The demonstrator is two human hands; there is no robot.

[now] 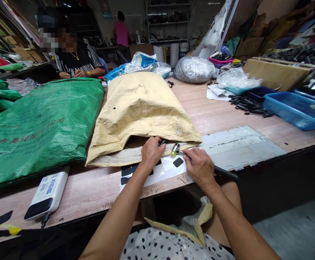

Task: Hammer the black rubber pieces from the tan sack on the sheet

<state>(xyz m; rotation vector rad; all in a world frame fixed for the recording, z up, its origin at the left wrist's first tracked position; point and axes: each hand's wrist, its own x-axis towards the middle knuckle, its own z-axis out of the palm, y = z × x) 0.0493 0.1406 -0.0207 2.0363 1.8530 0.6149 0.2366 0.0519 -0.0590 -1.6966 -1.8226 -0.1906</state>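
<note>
My right hand [200,167] grips a small mallet [175,149] by its shaft. The mallet has a metal head with a yellow face, and its black handle end sticks out behind my palm. At the open mouth of a tan woven sack [143,104], my left hand [151,151] is closed on a small black part [162,143]; only its tip shows past my fingers, so its full shape is hidden. Below the hands, a white sheet [168,172] bears several black rounded pads, one of them a separate pad [178,162] near the mallet head.
Left of the sack lies a large green sack [43,122], with a white power bank [49,193] and cable before it. A grey plate [238,146] lies at right, near black parts [249,106] and a blue tray [295,112]. A co-worker [78,61] sits across the table.
</note>
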